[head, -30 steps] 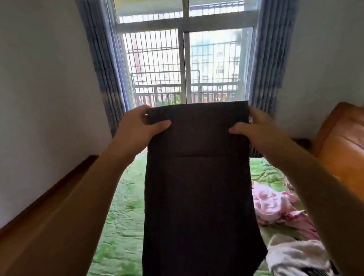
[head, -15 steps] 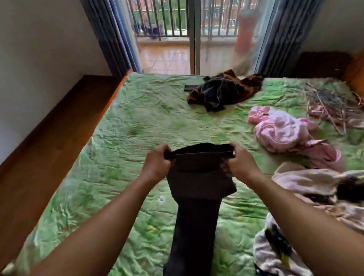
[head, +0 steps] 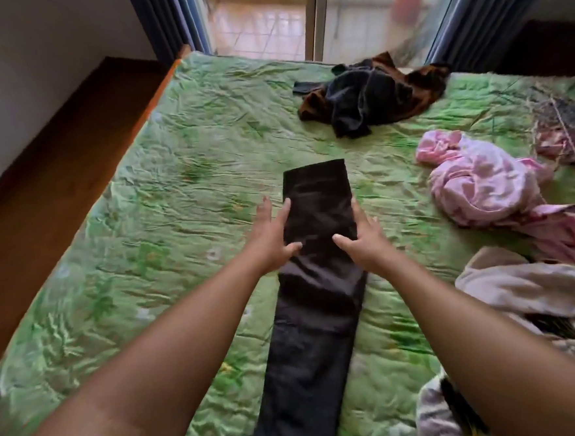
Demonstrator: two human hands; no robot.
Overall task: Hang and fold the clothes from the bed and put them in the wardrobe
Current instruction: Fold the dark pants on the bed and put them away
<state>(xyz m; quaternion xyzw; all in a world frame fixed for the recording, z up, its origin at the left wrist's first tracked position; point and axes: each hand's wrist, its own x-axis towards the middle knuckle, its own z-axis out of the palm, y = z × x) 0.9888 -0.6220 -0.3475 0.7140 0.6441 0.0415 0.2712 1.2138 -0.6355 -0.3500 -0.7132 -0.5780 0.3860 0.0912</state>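
Dark trousers lie on the bed between flat, straight-fingered hands, thumbs on top.

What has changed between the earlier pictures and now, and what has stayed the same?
The long dark folded trousers came down from in front of the window onto the green quilted bedspread and now lie flat. The left hand and right hand let go of the top edge; their straight fingers now rest along its two sides. The crumpled pink garment and the brown-and-black heap of clothes stayed in place.
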